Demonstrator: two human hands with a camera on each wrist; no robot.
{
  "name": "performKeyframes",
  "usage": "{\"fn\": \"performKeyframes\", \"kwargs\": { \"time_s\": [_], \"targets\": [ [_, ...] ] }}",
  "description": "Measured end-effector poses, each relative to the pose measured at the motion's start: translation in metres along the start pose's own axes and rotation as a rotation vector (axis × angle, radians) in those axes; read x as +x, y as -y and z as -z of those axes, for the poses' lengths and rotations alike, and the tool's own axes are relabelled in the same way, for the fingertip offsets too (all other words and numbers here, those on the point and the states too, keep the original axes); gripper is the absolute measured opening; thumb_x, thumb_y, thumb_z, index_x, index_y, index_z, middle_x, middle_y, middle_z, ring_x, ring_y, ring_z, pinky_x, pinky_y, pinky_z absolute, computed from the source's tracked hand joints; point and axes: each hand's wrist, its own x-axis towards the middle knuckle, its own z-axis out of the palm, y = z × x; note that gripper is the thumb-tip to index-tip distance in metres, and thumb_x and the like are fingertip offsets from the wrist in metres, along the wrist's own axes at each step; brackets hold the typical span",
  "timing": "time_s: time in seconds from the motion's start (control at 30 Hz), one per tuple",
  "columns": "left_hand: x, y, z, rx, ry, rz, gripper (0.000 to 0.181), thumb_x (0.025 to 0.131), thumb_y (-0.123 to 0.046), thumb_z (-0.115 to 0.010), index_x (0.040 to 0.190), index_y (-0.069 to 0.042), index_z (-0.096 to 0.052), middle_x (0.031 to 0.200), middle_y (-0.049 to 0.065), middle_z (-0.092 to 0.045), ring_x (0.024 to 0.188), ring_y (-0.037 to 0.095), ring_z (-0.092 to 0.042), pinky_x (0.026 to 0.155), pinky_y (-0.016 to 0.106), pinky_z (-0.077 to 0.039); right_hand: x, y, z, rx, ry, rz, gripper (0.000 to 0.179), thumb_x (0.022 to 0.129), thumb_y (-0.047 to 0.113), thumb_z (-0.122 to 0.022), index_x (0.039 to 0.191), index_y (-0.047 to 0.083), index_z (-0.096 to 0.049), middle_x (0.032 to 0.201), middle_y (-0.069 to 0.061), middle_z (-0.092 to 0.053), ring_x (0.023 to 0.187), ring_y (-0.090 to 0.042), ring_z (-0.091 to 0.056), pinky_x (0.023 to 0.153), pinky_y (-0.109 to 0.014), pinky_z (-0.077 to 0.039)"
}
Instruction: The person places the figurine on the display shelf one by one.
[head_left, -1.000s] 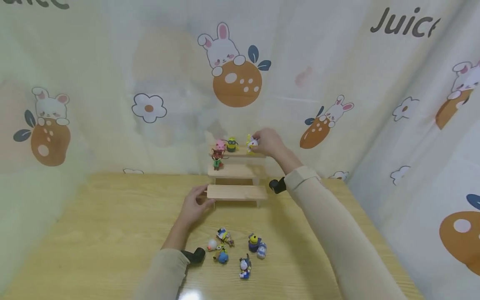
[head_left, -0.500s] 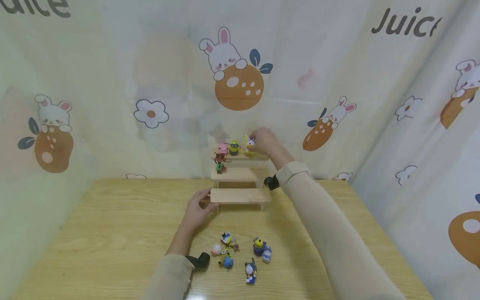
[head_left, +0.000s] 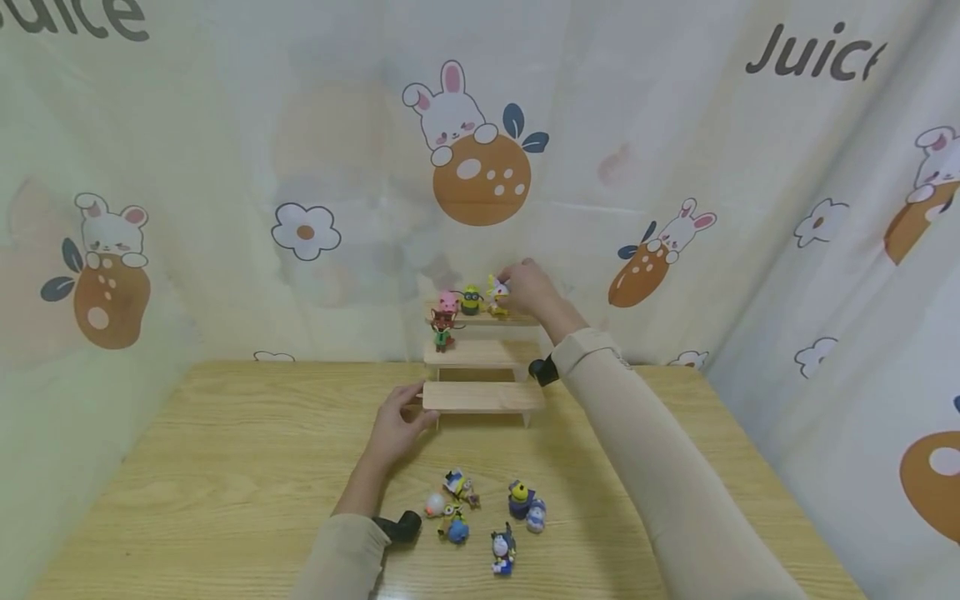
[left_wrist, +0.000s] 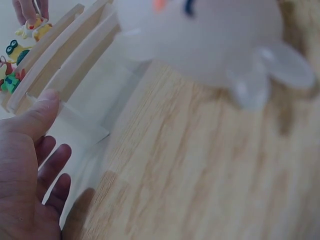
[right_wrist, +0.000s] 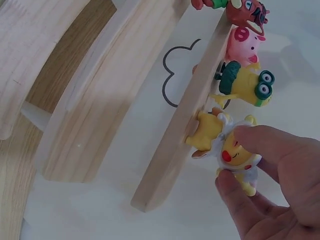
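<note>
My right hand (head_left: pixel 534 287) pinches a white-and-yellow toy figurine (right_wrist: pixel 231 154) between thumb and fingers at the right part of the top step. The figurine has a white hood and a red nose, and its yellow feet meet the step's surface in the right wrist view. Left of it stand a green-and-yellow goggled figurine (right_wrist: pixel 245 85) and a pink pig figurine (right_wrist: pixel 243 47). A fox figurine (head_left: pixel 441 332) stands on the middle step. My left hand (head_left: pixel 396 427) holds the left end of the lowest step of the wooden stepped stand (head_left: pixel 483 397), thumb at its front edge.
Several small figurines lie on the wooden table (head_left: pixel 247 467) before the stand, among them a blue-and-white one (head_left: pixel 503 550) and a purple-and-yellow one (head_left: pixel 520 498). A white rounded figurine (left_wrist: pixel 200 45) fills the left wrist view's top. A printed curtain (head_left: pixel 360 150) hangs behind.
My right hand has shifted the white-and-yellow figurine left along the top step, closer to the goggled one. The left hand stays at the lowest step. The head view has tilted slightly.
</note>
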Motion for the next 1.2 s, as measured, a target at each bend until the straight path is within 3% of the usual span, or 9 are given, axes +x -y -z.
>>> {"fn": "performKeyframes", "kwargs": {
  "time_s": [0.6, 0.87, 1.03, 1.2],
  "targets": [
    [-0.001, 0.001, 0.001, -0.023, 0.005, -0.015, 0.062, 0.082, -0.024, -0.075, 0.136, -0.005, -0.051, 0.123, 0.010, -0.056, 0.108, 0.027, -0.058, 0.092, 0.045, -0.048, -0.002, 0.003, 0.005, 0.002, 0.027, -0.002, 0.043, 0.085, 0.017, -0.068, 0.125, 0.004, -0.060, 0.123, -0.017, -0.053, 0.114, -0.030, -0.046, 0.101, -0.041, -0.040],
    [-0.002, 0.002, 0.000, -0.031, 0.006, -0.015, 0.063, 0.082, -0.024, -0.075, 0.136, -0.004, -0.050, 0.123, 0.012, -0.056, 0.107, 0.028, -0.058, 0.092, 0.044, -0.049, -0.009, -0.001, 0.011, 0.035, 0.037, 0.005, 0.046, 0.086, 0.017, -0.069, 0.128, 0.004, -0.057, 0.129, -0.020, -0.045, 0.115, -0.031, -0.045, 0.101, -0.043, -0.041],
    [-0.002, 0.000, 0.001, -0.018, -0.006, 0.006, 0.062, 0.082, -0.023, -0.075, 0.136, -0.006, -0.051, 0.125, 0.011, -0.056, 0.107, 0.027, -0.058, 0.092, 0.045, -0.048, -0.017, -0.015, 0.011, 0.031, 0.012, 0.054, 0.060, 0.087, 0.020, -0.067, 0.140, 0.006, -0.043, 0.140, -0.027, -0.034, 0.125, -0.038, -0.042, 0.105, -0.048, -0.039],
    [-0.001, 0.000, 0.001, -0.021, 0.011, 0.005, 0.063, 0.082, -0.023, -0.075, 0.137, -0.005, -0.050, 0.125, 0.011, -0.055, 0.108, 0.027, -0.058, 0.092, 0.045, -0.048, -0.037, -0.034, 0.005, 0.139, -0.075, 0.063, 0.081, 0.089, 0.024, -0.065, 0.153, 0.014, -0.016, 0.143, -0.028, -0.027, 0.117, -0.041, -0.049, 0.098, -0.052, -0.043]
  ]
}}
